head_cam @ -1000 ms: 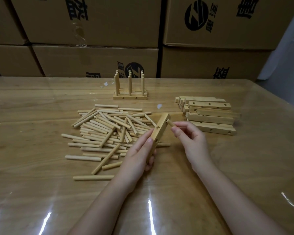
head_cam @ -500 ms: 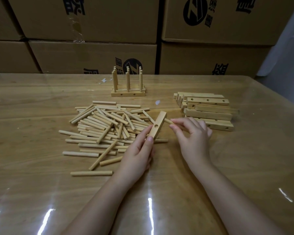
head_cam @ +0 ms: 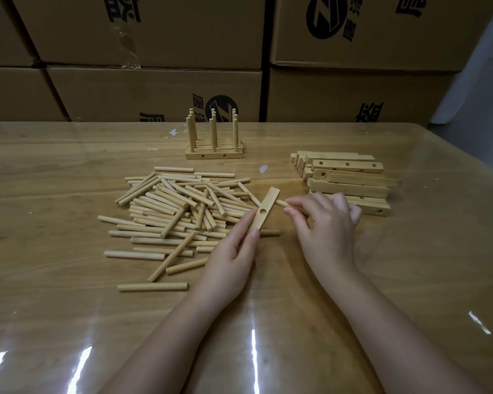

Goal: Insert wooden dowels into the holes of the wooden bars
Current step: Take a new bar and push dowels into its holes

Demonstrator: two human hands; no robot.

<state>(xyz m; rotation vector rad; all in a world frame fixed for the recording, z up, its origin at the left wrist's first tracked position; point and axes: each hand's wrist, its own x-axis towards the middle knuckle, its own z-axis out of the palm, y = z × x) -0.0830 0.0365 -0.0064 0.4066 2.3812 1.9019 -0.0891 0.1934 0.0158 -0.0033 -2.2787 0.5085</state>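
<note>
Farthest back, stacked cardboard boxes [head_cam: 154, 89] with black printing, filling the far side. Nearer, a glossy wooden table [head_cam: 54, 322] under a clear sheet, carrying everything else. Left of centre on it, a loose pile of wooden dowels [head_cam: 177, 211], lying criss-cross, with a few strays toward the near edge. Far right, a stack of wooden bars [head_cam: 347, 180] with drilled holes, lying flat and overlapping. Far centre, finished bars [head_cam: 214, 149] set side by side, with dowels standing upright in them. Near centre, both hands, apart from each other. Left hand [head_cam: 228, 263]: grips the near end of a single wooden bar [head_cam: 266, 209] between thumb and fingers, far end pointing away and slightly right, one round hole showing on the upper face. Right hand [head_cam: 325, 231]: pinches a dowel [head_cam: 281, 203] in curled fingertips, just right of that bar, tip up against the bar's right side; cannot tell whether already seated in a hole. Smallest, a white scrap [head_cam: 264, 168] between the pile and the stack.
</note>
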